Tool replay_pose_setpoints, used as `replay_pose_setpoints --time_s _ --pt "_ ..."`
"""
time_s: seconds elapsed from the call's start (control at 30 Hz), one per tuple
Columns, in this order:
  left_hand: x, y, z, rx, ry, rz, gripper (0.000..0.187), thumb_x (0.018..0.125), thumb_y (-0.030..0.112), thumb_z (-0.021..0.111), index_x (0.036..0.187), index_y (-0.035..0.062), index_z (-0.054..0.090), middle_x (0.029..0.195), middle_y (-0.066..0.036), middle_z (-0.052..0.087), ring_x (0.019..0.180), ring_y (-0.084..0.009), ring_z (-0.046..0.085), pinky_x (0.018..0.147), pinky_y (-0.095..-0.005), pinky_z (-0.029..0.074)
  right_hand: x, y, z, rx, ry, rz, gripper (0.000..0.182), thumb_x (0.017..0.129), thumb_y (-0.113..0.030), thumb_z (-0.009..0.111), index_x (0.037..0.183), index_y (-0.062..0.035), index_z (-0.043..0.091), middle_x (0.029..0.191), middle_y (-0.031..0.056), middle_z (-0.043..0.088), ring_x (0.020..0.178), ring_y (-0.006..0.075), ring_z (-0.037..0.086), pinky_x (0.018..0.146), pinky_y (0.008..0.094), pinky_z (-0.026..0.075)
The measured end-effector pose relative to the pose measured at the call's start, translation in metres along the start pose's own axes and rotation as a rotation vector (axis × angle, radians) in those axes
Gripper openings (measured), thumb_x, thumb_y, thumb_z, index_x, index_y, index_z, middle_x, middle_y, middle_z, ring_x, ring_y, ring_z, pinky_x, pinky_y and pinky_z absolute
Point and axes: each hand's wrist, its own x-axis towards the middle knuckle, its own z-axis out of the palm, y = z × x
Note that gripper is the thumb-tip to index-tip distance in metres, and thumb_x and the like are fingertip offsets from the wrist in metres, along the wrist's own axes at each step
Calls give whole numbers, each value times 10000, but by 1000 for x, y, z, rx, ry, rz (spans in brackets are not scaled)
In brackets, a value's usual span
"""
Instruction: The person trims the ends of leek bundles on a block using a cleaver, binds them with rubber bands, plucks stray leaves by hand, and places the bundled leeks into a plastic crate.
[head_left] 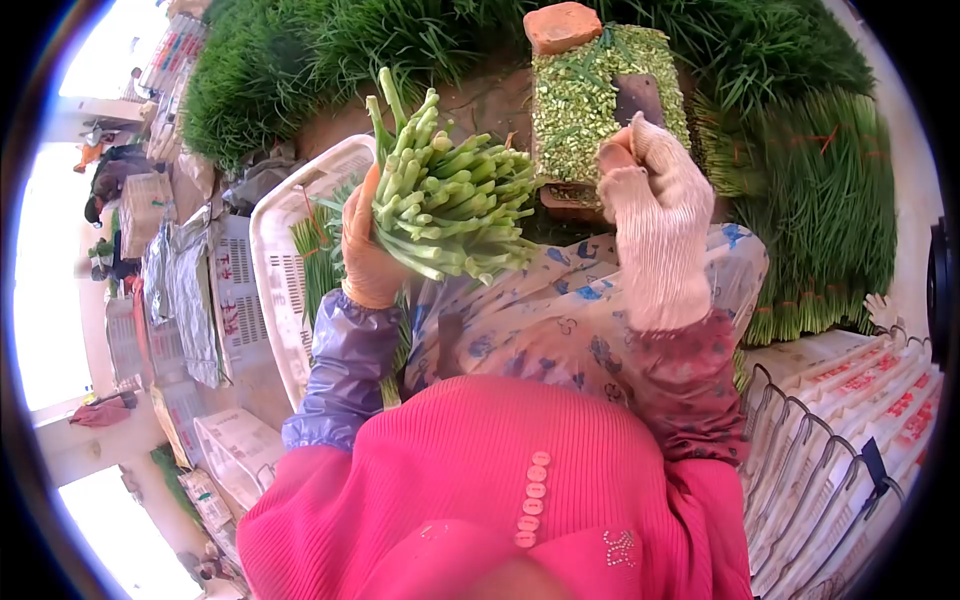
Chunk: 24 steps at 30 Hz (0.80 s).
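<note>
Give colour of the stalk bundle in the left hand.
The stalk bundle is light green, paler at the stalk ends; head view.

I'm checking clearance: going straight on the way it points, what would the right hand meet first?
Probably the dark flat piece amid the chopped green bits, just beyond the right hand; depth is unclear, so they may already touch.

Top (480, 430) is bright pink w/ thin ribs. Pink btns (533, 507) go down the front in a row, & tiny shiny dots (619, 547) sit on the R side of the chest. L sleeve cover (345, 350) is shiny & blue-purple. R sleeve cover (690, 385) is dark red w/ dark spots. R hand (660, 175) has a pale knit glove (665, 265). Leg cloth (590, 350) is pale w/ blue pics.
</note>
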Motion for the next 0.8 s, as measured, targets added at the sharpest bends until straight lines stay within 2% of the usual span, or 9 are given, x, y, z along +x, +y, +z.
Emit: replay_pose_setpoints --time_s 0.03,0.17,0.27,0.37,0.43,0.63,0.7,0.77,0.8 --pt "-1 1 -1 -7 -2 -26 997 601 255 960 1420 -38 471 1250 -159 636 1128 -271 622 987 -372 488 6 2 -8 -154 -22 39 95 978 -55 585 1008 5 651 872 3 607 705 69 560 634 212 486" --pt "-3 -1 -3 21 -7 -81 954 626 243 945 1414 -31 482 1256 -162 632 1127 -276 624 988 -376 488 5 14 -3 -155 -182 -17 156 945 -38 633 1073 52 638 926 38 620 740 97 614 681 233 513" --pt "-5 -3 -3 107 -19 -90 922 644 234 934 1409 -26 490 1260 -164 629 1126 -279 626 988 -378 487 6 12 2 -332 -290 -48 222 909 -32 675 1105 62 629 988 76 609 787 133 654 722 258 540" --pt "-6 -2 -2 215 11 115 926 650 241 932 1417 -19 482 1260 -164 627 1134 -283 617 998 -383 476 5 7 4 -493 -341 -133 250 886 -22 692 1113 61 626 1007 111 591 783 158 668 728 273 552" --pt "-6 -1 -1 255 29 224 937 651 247 932 1425 -14 473 1254 -162 626 1140 -285 609 1005 -387 466 -4 7 4 -474 -325 -141 256 881 -20 694 1113 63 623 996 117 587 801 164 670 728 275 554" --pt "-2 9 0 315 -2 300 897 664 243 921 1408 -9 486 1253 -164 621 1131 -301 609 987 -399 473 -4 24 3 -467 -298 -259 250 854 -19 708 1073 60 618 910 101 578 805 169 630 666 272 517" --pt "-6 7 0 290 -1 280 868 679 232 912 1401 -4 492 1262 -167 614 1139 -304 608 991 -401 474 -4 29 2 -448 -332 -309 240 854 -36 711 1055 56 618 886 91 575 781 168 606 629 268 494" --pt "-11 5 0 275 -1 261 834 703 212 899 1399 -1 492 1278 -168 604 1151 -299 608 994 -398 481 -7 33 6 -390 -302 -349 166 894 -93 684 999 24 631 839 34 570 687 114 530 570 234 420" --pt "-14 2 2 66 21 46 819 722 187 886 1408 -1 482 1304 -172 586 1156 -290 609 996 -389 489 -10 29 5 -388 -303 -348 166 894 -93 684 999 24 631 839 34 570 687 114 530 570 234 420"
